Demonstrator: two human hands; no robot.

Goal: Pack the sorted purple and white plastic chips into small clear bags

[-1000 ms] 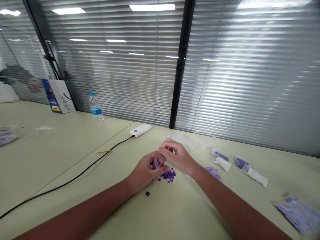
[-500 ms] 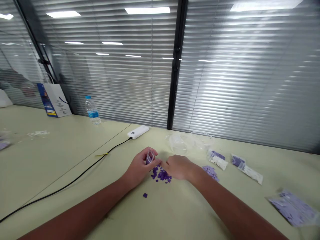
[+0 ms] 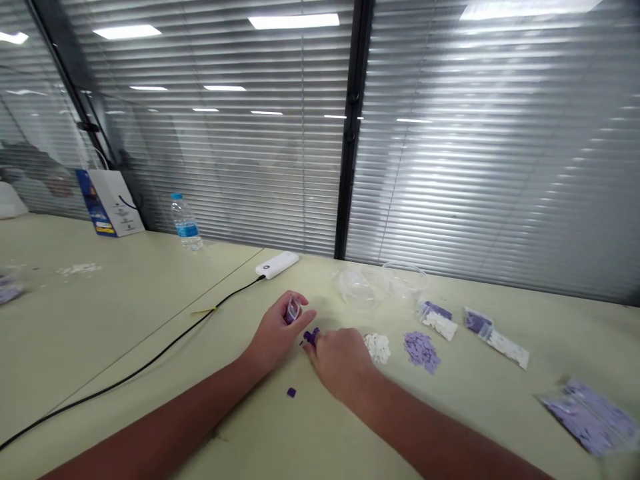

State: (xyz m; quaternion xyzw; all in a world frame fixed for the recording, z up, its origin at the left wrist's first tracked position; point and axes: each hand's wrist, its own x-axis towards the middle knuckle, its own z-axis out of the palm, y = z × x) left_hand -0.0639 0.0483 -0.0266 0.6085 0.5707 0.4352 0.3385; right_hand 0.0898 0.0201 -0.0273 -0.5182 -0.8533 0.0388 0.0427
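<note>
- Left hand [image 3: 276, 331] raised just off the desk [image 3: 100, 320], fingers curled, thumb and fingertips pinching a small clear plastic packet [image 3: 293, 311] with dark purple contents.
- Right hand [image 3: 340, 363] bears down at the desk surface, fingers curled over a small cluster of dark purple square pieces [image 3: 311, 337]; whether its grip closes on any of them cannot be told, the fingertips being hidden.
- A lone dark purple square [image 3: 291, 393] lies apart, just below the left hand.
- A heap of white pieces [image 3: 377, 348] sits just beside the right hand, with a heap of lilac pieces [image 3: 421, 352] next to it.
- Two clear plastic bowls [image 3: 357, 288] [image 3: 405, 280] stand side by side beyond the hands, near the window blinds [image 3: 475, 147].
- Two small bags of purple and white pieces [image 3: 437, 321] [image 3: 495, 347] lie on the right, and a larger bag of lilac pieces [image 3: 587, 418] rests near the desk's right corner.
- A white power bank [image 3: 277, 265] trails a black cable [image 3: 165, 350] across the desk, left of the hands.
- A water bottle [image 3: 186, 223] and a paper carrier bag [image 3: 109, 203] stand at the far edge.
</note>
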